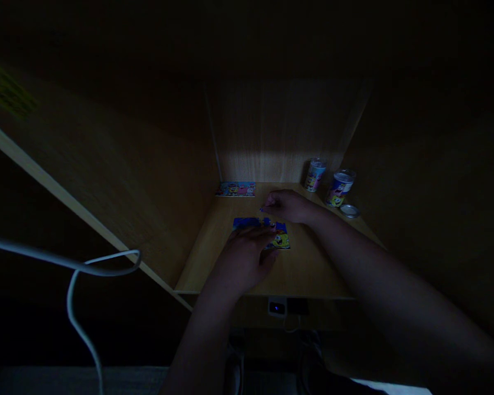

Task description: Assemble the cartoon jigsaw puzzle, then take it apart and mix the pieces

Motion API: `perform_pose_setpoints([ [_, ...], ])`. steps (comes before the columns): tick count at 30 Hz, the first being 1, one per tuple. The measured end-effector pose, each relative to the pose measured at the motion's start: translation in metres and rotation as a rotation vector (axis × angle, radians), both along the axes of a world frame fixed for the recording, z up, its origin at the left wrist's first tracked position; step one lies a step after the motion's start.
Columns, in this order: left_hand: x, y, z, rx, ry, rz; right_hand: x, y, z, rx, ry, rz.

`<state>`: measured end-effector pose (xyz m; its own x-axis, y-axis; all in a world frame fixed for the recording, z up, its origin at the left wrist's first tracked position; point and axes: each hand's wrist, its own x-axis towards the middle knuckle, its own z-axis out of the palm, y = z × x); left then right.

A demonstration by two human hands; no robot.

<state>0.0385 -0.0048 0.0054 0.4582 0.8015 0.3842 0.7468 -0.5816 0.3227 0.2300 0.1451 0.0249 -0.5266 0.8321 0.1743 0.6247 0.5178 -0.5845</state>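
Puzzle, seen from the head camera, lies flat in the middle of a wooden shelf inside a dark cupboard, partly hidden by the left hand. That hand rests over its near left part, fingers side by side and slightly bent, thumb held apart toward the near edge. Just beyond the puzzle's far edge, the right hand pinches a small dark-blue piece between thumb and fingers, clear of the rest.

At the far left is a flat cartoon picture; at the far right stand two printed cans, with a round lid lying just beside the nearer one.

The likeliest trouble is a slip or a wrong turn of so small a piece, since the light is poor and the blues look alike. Pressing or dragging with the left palm could part the joined pieces, and a sweep of the right forearm could knock the lid or cans.

As for writing, the cans bear cartoon print, apparently SpongeBob, as does the puzzle's yellow face, but no words can be made out. A yellow label on the left wall carries dark marks too dim to read.
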Motion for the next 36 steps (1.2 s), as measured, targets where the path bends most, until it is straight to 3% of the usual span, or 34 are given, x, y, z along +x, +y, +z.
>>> perform_pose_setpoints([
  [7,0.0,0.0,0.0,-0.016,0.003,0.001,-0.003,0.003,-0.007,-0.004,0.139,0.017],
  [12,-0.001,0.0,0.0,-0.017,0.015,0.007,-0.008,0.008,-0.014,0.089,0.076,0.058],
  [18,0.0,-0.001,0.003,-0.017,0.015,0.007,-0.001,0.011,-0.01,0.327,0.021,0.05],
  [25,0.0,-0.001,0.001,-0.011,0.006,0.005,-0.002,0.011,-0.012,0.313,-0.123,0.238],
  [31,0.0,0.0,-0.001,-0.01,0.006,0.007,-0.001,0.015,-0.017,0.365,-0.163,0.182],
  [36,-0.001,0.0,-0.001,-0.014,0.015,0.0,0.005,0.003,0.001,0.186,-0.237,0.187],
])
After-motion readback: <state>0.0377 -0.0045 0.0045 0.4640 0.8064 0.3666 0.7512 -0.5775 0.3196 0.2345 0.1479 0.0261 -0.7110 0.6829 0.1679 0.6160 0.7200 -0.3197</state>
